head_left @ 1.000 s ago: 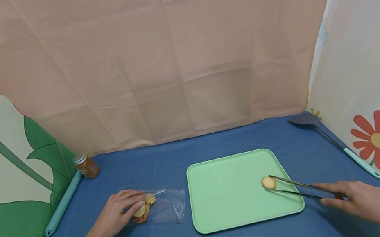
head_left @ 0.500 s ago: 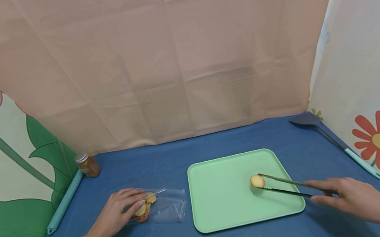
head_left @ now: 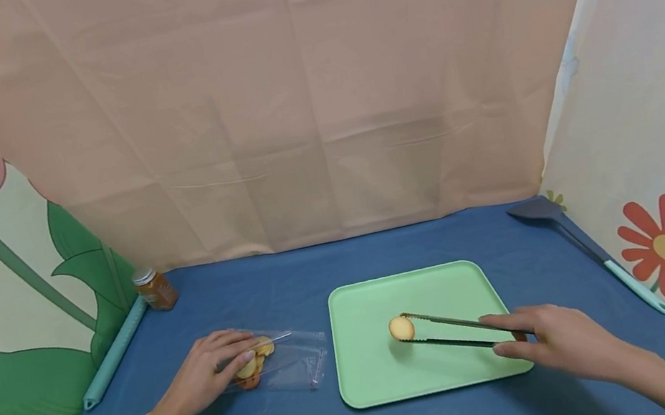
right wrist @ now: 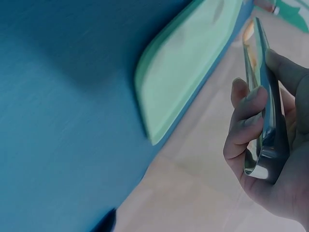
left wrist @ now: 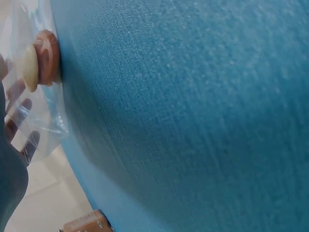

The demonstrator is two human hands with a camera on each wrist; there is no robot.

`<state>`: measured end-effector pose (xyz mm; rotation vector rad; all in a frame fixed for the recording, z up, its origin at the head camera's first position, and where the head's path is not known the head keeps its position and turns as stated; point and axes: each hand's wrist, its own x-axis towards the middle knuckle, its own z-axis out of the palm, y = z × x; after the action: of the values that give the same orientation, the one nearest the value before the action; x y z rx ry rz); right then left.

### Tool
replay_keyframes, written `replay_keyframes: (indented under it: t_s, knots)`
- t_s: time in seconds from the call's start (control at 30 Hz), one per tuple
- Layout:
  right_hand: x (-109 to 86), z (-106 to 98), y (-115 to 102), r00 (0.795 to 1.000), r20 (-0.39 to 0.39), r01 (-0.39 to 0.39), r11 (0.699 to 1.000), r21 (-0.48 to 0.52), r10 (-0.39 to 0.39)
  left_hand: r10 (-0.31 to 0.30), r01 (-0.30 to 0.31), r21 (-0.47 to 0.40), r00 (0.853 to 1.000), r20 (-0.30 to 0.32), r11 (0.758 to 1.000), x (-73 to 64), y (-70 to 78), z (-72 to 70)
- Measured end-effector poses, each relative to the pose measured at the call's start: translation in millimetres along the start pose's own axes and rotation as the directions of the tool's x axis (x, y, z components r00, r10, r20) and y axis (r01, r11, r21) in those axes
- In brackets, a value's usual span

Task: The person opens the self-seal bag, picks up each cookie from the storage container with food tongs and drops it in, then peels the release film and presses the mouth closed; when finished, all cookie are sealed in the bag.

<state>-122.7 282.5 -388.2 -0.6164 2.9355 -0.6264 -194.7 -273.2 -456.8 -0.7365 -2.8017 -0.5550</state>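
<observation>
A clear plastic bag (head_left: 295, 362) with several cookies (head_left: 249, 374) in it lies on the blue cloth at the left. My left hand (head_left: 216, 364) holds it from above, thumb and fingers around the cookie end; through the plastic in the left wrist view its fingers (left wrist: 31, 142) show. My right hand (head_left: 545, 333) grips a pair of metal tongs (head_left: 458, 343), fingers wrapped round them in the right wrist view. Between the tong tips is a round pale cookie (head_left: 401, 329), held over the middle of the light green tray (head_left: 360, 384), its shadow just below.
A jar with a silver lid (head_left: 155, 289) stands at the back left, beside a rolled teal mat (head_left: 114, 354). Along the right edge lies a spatula (head_left: 601, 255) with a teal handle. Fabric walls close off the back and sides.
My right hand has carried the tongs and cookie leftward, from the tray's right part to its middle. The left hand and the bag have stayed in place.
</observation>
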Motion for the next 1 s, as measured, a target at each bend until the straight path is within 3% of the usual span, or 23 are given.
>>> replay_keyframes:
  t_s: [0.13,0.27,1.0]
  knots:
    - [10.5,7,-11,0.995,-0.036,0.093,0.996,-0.003,-0.093,0.003,-0.003,0.000,1.000,-0.008,1.000,-0.3,0.3,0.1]
    - [20.3,13,-20,0.989,-0.049,0.139,0.990,0.003,-0.139,0.016,-0.016,-0.001,1.000,-0.024,1.000,0.3,0.7,0.4]
    - [72.2,36,-58,0.959,0.029,0.283,0.959,-0.003,-0.283,0.002,-0.002,-0.013,1.000,-0.014,1.000,-0.8,1.3,-1.3]
